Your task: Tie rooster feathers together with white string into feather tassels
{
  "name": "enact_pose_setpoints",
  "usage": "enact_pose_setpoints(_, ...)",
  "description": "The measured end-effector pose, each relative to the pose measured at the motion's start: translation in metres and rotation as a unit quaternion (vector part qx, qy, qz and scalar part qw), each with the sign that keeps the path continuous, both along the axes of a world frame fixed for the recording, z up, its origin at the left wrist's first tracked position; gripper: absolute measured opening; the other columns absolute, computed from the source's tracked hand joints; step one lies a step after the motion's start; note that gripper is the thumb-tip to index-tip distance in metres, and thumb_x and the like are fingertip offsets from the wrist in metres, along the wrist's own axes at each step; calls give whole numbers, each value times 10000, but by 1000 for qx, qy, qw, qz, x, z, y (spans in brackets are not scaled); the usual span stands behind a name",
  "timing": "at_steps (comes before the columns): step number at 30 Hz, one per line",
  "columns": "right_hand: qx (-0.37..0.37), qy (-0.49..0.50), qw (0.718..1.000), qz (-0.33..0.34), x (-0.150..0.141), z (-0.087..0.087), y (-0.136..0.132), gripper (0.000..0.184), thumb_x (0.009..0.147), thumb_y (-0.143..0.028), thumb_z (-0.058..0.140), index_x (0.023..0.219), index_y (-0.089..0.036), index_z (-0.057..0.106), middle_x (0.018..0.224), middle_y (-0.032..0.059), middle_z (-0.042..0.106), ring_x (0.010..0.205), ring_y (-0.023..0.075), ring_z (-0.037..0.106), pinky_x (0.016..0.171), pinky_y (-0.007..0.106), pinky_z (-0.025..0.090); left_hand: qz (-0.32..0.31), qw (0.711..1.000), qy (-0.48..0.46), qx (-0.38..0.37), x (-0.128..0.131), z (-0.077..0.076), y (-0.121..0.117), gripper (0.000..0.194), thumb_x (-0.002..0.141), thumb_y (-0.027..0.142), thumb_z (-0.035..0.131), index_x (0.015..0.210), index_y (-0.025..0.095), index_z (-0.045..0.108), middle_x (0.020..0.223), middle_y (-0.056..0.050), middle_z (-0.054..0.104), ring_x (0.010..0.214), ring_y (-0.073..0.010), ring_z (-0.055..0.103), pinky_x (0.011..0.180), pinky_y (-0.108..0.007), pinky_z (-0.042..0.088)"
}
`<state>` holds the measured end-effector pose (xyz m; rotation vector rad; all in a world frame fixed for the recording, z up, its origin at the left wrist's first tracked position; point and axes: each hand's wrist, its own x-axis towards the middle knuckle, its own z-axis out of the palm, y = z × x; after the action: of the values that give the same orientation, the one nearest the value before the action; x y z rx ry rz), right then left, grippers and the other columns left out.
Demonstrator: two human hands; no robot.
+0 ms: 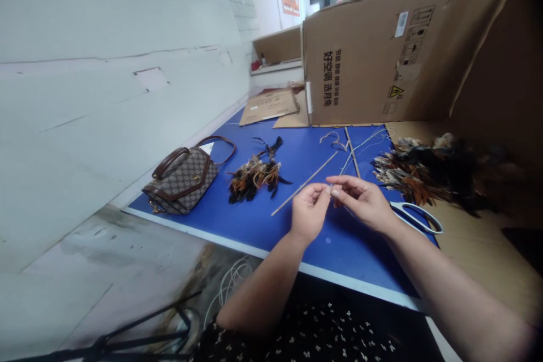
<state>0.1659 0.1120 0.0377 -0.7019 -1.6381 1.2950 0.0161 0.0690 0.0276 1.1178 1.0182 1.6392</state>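
My left hand (310, 212) and my right hand (367, 203) meet over the front of the blue table (254, 237). Both are closed in a pinch, fingertips almost touching. A small pale bit shows between them, too small to name. Thin pale strings (360, 149) run from the back right of the table down to my right fingers; whether they are held is unclear. Beside my left hand lies a thin stick (304, 184). Scissors (418, 218) with white and dark handles lie by my right wrist, blades partly hidden. A bunch of brown and black feathers (254, 177) rests to the left.
A patterned handbag (182, 181) stands at the table's left edge. Another stick (352, 153) and a curled strip (333, 139) lie farther back. A big feather pile (428, 169) sits at right on cardboard. A tall cardboard box (365, 68) walls the back; flat cardboard (269, 106) lies beside it.
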Motion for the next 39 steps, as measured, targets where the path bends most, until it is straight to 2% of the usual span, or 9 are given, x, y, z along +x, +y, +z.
enact_pose_setpoints(7,-7,3,1000,-27,-3,1,-1,376,880,-480,771,1125,-197,734,842,47,716,696,164,631,667,313,548,14,1000,3,-1,1,-4,2,274,873,405,753,947,144,713,830,-52,733,746,-140,679,745,-277,551)
enact_pose_setpoints(12,-19,15,1000,-18,-2,0,0,349,887,-460,770,1120,-201,746,820,36,717,686,156,628,666,304,540,-1,1000,22,-2,-1,-3,1,258,903,396,721,963,147,693,817,-42,714,732,-130,661,734,-264,534)
enact_pose_setpoints(16,-29,24,999,-14,-1,-3,1,332,895,-454,763,1104,-197,745,820,36,713,690,155,624,669,301,532,-25,998,55,9,-3,0,-2,260,938,412,679,968,154,664,832,-37,695,764,-133,655,753,-263,525)
enact_pose_setpoints(20,-34,19,999,-1,0,-5,2,330,912,-473,739,1095,-198,722,811,28,697,685,154,626,657,295,528,-37,995,94,-3,-7,3,-4,265,963,419,643,959,155,641,819,-39,687,733,-129,639,700,-246,503)
enact_pose_setpoints(27,-36,6,999,4,1,-4,2,322,905,-498,738,1012,-196,706,787,23,677,669,149,615,645,286,523,-46,983,180,11,-16,1,-5,278,986,434,594,961,163,651,829,-58,700,725,-145,647,644,-237,477)
enact_pose_setpoints(31,-23,-15,1000,11,1,-3,1,317,923,-510,710,984,-199,695,813,30,685,679,153,615,651,291,523,-47,980,192,12,-17,0,-6,265,992,420,584,958,167,656,826,-55,699,724,-143,645,651,-238,475)
enact_pose_setpoints(39,-23,-28,999,3,-4,3,-3,352,938,-554,671,924,-204,636,724,14,660,667,161,609,647,290,497,-35,980,194,22,-16,-1,-7,244,995,399,585,967,165,652,847,-58,696,760,-147,656,699,-251,500)
